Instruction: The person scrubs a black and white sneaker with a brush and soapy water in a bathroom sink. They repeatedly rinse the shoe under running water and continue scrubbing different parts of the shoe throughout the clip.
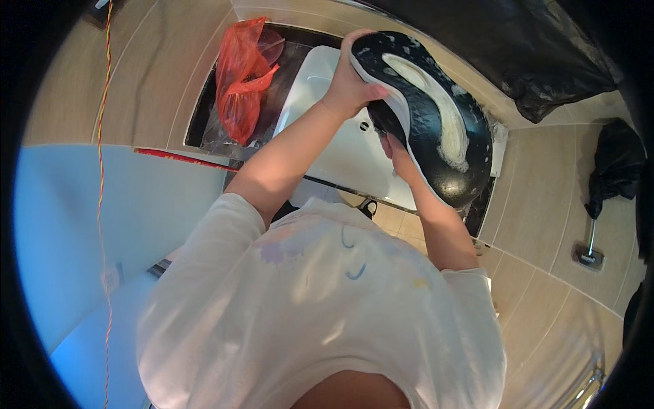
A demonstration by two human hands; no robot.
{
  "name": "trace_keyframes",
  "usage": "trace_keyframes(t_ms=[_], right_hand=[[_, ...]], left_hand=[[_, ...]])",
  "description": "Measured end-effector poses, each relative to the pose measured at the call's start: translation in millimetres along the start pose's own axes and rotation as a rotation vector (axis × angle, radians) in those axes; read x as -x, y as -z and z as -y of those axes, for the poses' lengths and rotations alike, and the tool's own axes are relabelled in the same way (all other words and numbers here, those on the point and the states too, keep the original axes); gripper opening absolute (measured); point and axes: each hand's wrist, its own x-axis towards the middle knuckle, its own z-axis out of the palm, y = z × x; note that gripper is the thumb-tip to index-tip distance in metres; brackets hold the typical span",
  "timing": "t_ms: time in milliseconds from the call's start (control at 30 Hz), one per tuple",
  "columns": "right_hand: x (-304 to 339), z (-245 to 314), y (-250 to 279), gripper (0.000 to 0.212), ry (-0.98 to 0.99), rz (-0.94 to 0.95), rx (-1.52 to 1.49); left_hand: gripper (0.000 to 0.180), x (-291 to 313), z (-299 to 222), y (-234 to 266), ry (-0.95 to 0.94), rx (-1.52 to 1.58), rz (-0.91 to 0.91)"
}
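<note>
I hold a large black, curved, rounded object (417,95) tilted up over a white sink basin (327,146). It has a white rim and a long S-shaped white channel, with soap suds on its face; I cannot tell what kind of thing it is. My left hand (351,85) is closed around its upper left edge, thumb toward me. Lower down, my right hand (402,160) grips it from the underside near the rim, and part of that hand and forearm is hidden behind it. The basin's drain (364,126) shows between my hands.
A red plastic bag (245,88) lies on the dark counter (289,65) left of the basin. A black plastic bag (616,163) hangs on the tiled right wall, by a metal wall fitting (587,256). A twisted cord (102,136) hangs at the left. Black sheeting (504,41) covers the upper right.
</note>
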Motion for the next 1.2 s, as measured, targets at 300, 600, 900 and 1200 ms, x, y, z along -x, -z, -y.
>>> trace_keyframes(t_ms=[300,600,900,1200], right_hand=[[-37,-33,-38,0.018,0.084,0.013,0.103],[-15,21,-27,0.033,0.218,0.114,-0.157],[-59,-34,-8,0.046,0.197,0.046,0.098],[-8,-61,-30,0.033,-0.084,0.086,0.081]], left_hand=[[0.116,-18,6,19,-0.119,-0.089,0.075],[0.114,-40,-4,31,-0.234,-0.138,-0.028],[0.122,-28,27,33,-0.254,-0.332,0.067],[0.116,-33,16,38,-0.130,-0.122,-0.037]])
